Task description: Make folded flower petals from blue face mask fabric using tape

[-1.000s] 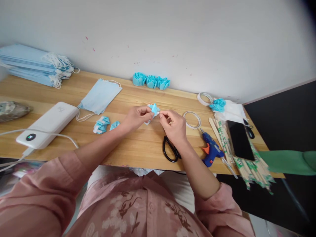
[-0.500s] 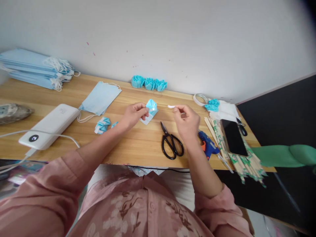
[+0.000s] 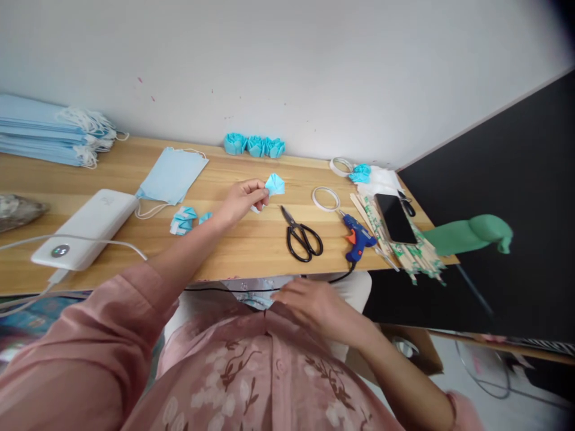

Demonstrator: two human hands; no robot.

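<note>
My left hand (image 3: 249, 197) pinches a folded light-blue petal piece (image 3: 275, 184) between thumb and fingers above the middle of the table. A paler end of it shows under the fingers. My right hand (image 3: 308, 302) is low over my lap, just off the table's front edge, its fingers loosely stretched to the left and slightly blurred; I see nothing in them. Black-handled scissors (image 3: 303, 239) lie right of the left hand, blades pointing away. Near my left forearm are folded blue pieces (image 3: 183, 221), partly covered by the arm.
Blue fabric roses (image 3: 255, 145) line the wall. Face masks (image 3: 45, 129) are stacked at left, one mask (image 3: 173, 175) lying apart. A white power bank (image 3: 87, 227) has a cable. At right are tape rolls (image 3: 326, 199), a blue glue gun (image 3: 358, 236), wrapped chopsticks (image 3: 415, 257) and a phone (image 3: 395, 218).
My right hand has dropped from above the table to my lap; the small white strip it pinched is out of sight. My left hand still holds the blue piece, now turned. The view has shifted right.
</note>
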